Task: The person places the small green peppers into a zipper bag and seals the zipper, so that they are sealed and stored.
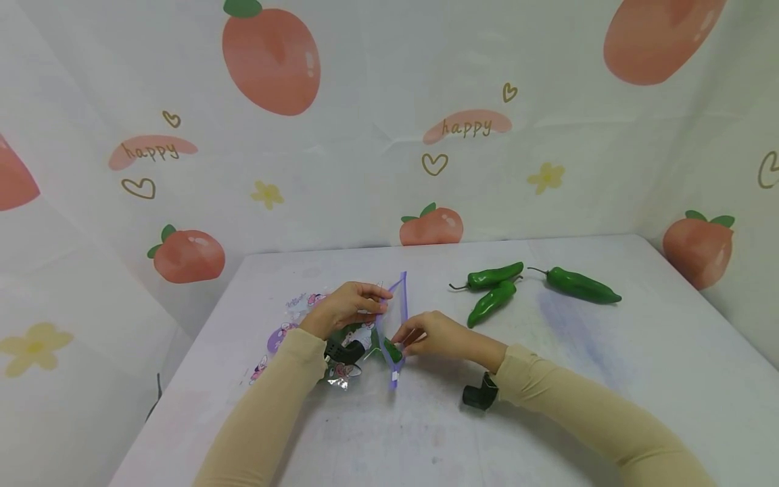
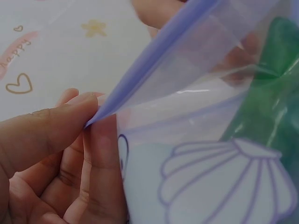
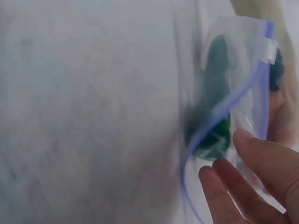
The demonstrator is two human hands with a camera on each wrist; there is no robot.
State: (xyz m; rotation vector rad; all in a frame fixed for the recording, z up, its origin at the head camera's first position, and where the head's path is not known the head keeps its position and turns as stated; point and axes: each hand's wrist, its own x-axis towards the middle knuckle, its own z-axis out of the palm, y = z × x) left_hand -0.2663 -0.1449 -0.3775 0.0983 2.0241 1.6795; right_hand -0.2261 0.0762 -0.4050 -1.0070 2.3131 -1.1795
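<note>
Left hand (image 1: 345, 306) pinches the zip bag's (image 1: 365, 335) purple rim; right hand (image 1: 433, 335) apparently pinches it too, near the table's (image 1: 608, 379) middle.

Beige sleeves (image 1: 274, 399), blk wrist cams (image 1: 479, 394)

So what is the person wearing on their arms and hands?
Long, snug beige sleeves cover both arms down to the wrists. The left hand and right hand are bare, with no gloves. A small black camera is strapped under the right wrist, another under the left.
</note>
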